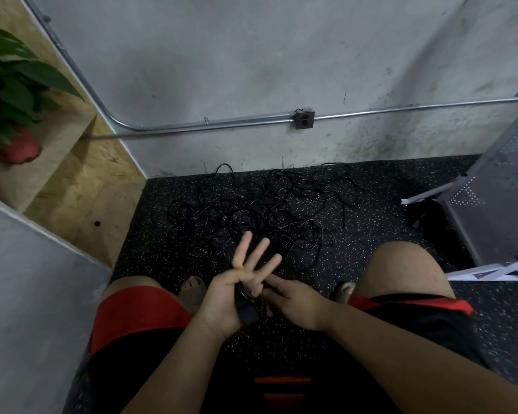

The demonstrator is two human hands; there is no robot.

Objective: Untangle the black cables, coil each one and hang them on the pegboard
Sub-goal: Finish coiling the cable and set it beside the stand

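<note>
1. The left hand (231, 297) pins a black plug (248, 312) in its palm under the thumb. Three fingers are splayed upward, likely as a form for coiling. The right hand (293, 303) reaches in at the cord; whether it pinches is unclear.
2. Past the knees, the black cables (260, 210) sprawl knotted across the speckled floor (162, 234).
3. The pegboard (497, 186) stands far right, beyond the right knee (401, 270). A wall outlet (304, 119) sits behind.

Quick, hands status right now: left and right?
Left hand: holds a cable by its plug in the palm, three fingers straight.
Right hand: fingers at the same cable; grip cannot be told.
</note>
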